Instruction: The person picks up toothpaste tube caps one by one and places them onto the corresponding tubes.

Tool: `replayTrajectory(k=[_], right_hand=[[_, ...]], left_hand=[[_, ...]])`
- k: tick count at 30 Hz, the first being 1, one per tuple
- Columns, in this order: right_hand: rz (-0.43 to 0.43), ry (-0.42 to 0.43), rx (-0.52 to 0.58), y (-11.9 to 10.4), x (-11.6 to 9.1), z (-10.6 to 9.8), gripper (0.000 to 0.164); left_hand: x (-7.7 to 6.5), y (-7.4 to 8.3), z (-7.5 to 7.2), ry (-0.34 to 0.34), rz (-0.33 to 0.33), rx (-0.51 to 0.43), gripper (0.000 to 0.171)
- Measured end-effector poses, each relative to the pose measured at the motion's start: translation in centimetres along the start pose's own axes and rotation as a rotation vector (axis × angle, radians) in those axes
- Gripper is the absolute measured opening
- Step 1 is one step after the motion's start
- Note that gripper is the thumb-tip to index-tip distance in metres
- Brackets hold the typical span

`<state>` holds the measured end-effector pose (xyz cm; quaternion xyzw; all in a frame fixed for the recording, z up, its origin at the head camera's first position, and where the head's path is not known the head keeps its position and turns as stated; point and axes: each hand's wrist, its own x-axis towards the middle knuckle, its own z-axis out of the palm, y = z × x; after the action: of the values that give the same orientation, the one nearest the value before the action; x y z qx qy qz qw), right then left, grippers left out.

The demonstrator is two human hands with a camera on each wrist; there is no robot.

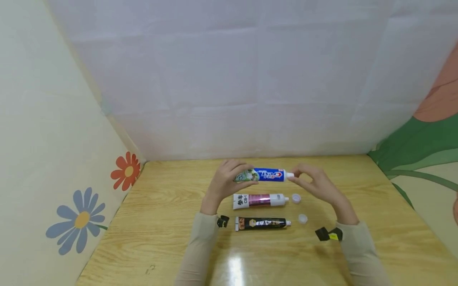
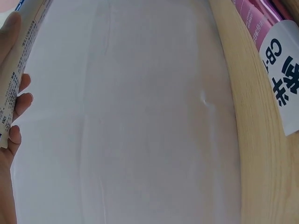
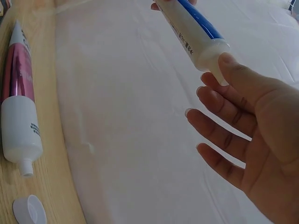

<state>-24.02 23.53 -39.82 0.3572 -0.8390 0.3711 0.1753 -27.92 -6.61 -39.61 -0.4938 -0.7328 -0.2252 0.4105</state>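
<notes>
A blue, white and green toothpaste tube (image 1: 270,174) lies sideways in the air above the table. My left hand (image 1: 224,178) grips its flat end, thumb on one side and fingers on the other. At the opposite end, the thumb and index finger of my right hand (image 1: 318,184) pinch the tube's white cap (image 3: 217,69); the other fingers spread apart in the right wrist view. Below it on the table lie a pink and white toothpaste tube (image 1: 260,200) and a black toothpaste tube (image 1: 262,223), both with bare nozzles pointing right.
One loose white cap (image 1: 296,198) sits beside the pink tube's nozzle. Another white cap (image 1: 302,219) is just right of the black tube. The wooden table (image 1: 171,222) ends at a white sheet (image 1: 250,99) behind, with flower-painted walls at both sides.
</notes>
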Motion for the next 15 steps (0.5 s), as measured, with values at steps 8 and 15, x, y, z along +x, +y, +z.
replayTrajectory(k=[8, 15], right_hand=[[0.002, 0.013, -0.035, 0.2, 0.0, -0.2, 0.011], [0.004, 0.013, -0.049, 1.2, -0.3, -0.1, 0.010]], left_hand=[[0.3, -0.2, 0.3, -0.021, 0.009, 0.011, 0.044], [0.0, -0.7, 0.9, -0.037, 0.032, -0.016, 0.043]])
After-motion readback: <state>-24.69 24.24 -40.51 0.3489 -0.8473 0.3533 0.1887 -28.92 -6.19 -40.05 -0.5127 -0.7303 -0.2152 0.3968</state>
